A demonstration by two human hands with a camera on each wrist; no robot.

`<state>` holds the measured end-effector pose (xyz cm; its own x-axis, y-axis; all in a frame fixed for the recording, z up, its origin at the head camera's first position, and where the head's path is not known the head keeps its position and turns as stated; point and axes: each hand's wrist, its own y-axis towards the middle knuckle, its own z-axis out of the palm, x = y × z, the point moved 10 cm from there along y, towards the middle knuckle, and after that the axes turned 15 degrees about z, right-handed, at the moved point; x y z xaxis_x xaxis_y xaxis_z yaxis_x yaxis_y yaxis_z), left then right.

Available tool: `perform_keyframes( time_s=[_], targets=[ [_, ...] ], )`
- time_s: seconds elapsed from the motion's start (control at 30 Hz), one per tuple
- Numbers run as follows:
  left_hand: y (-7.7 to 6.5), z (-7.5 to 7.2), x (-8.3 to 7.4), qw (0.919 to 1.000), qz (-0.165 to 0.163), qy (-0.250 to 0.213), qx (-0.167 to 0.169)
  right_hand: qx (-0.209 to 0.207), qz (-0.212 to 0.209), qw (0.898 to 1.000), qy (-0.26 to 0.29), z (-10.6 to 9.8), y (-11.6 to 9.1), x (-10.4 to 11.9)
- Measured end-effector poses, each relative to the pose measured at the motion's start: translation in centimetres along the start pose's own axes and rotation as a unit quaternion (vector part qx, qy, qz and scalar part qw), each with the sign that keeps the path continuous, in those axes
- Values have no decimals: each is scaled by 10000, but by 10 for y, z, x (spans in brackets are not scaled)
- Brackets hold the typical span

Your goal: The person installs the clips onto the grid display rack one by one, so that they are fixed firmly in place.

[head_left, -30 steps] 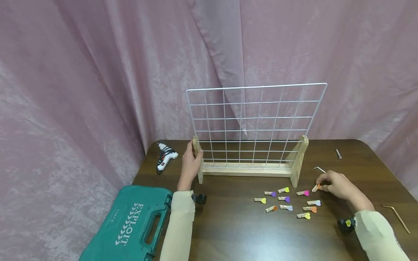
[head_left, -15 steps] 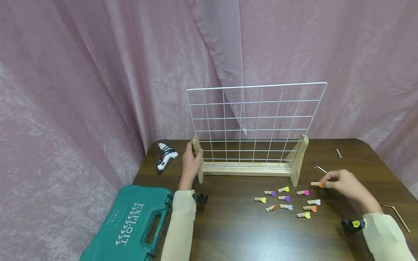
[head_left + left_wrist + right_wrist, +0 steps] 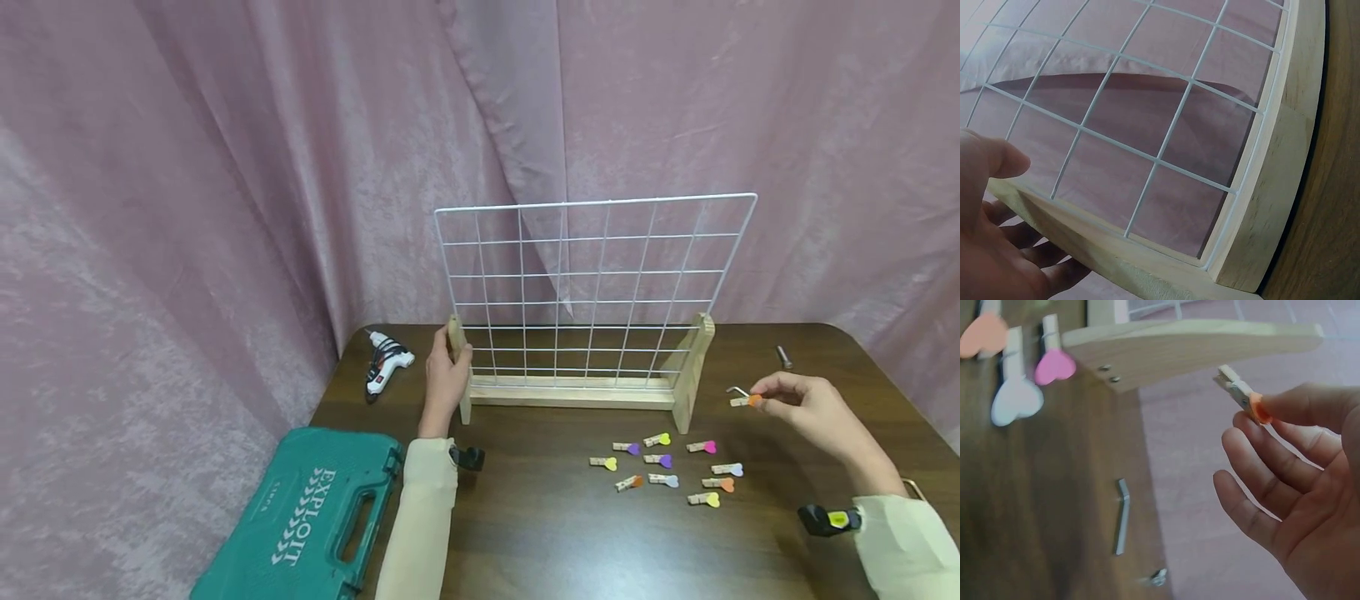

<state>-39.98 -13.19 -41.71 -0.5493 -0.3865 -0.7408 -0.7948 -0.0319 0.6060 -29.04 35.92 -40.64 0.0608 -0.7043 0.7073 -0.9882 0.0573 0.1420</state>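
Observation:
A white wire grid (image 3: 596, 201) stands upright in a wooden stand (image 3: 570, 397) on the brown table. My left hand (image 3: 446, 383) holds the stand's left upright (image 3: 1079, 234); in the left wrist view the thumb lies on the grid's side and the other fingers behind the wood. Right of the stand, my right hand (image 3: 817, 417) pinches a small wooden clothespin (image 3: 1235, 389) by its orange end between thumb and index finger, its jaw end pointing away from the hand. Several clothespins with coloured hearts, such as a pink one (image 3: 702, 447), lie in front of the stand's right half.
A green tool case (image 3: 300, 500) lies at the left, with a white glue gun (image 3: 388, 365) behind it. An Allen key (image 3: 1123, 519) and a bolt (image 3: 783, 357) lie at the right. A pink curtain (image 3: 225, 167) hangs behind the table.
My right hand has lifted the orange clothespin off the table and carried it back and slightly right. The left hand keeps its hold on the stand. The head view has shifted a little.

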Motion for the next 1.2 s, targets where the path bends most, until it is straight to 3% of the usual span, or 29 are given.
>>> perform_keyframes(
  time_s=[0.43, 0.7, 0.9, 1.2],
  targets=[
    [-1, 3, -2, 10000, 34, -67, -45, -621, -495, 9967, -197, -29, -4, 57],
    [0, 1, -1, 9999, -10, -80, -73, -507, -754, 9953, -336, -28, 1, 95],
    [0, 2, -2, 9999, 19, -158, -10, -567, -1263, 9880, -684, -30, 0, 129],
    [1, 1, -2, 9998, -50, -189, 12, -401, -1592, 9804, -1093, -22, 6, 169]
  ],
)
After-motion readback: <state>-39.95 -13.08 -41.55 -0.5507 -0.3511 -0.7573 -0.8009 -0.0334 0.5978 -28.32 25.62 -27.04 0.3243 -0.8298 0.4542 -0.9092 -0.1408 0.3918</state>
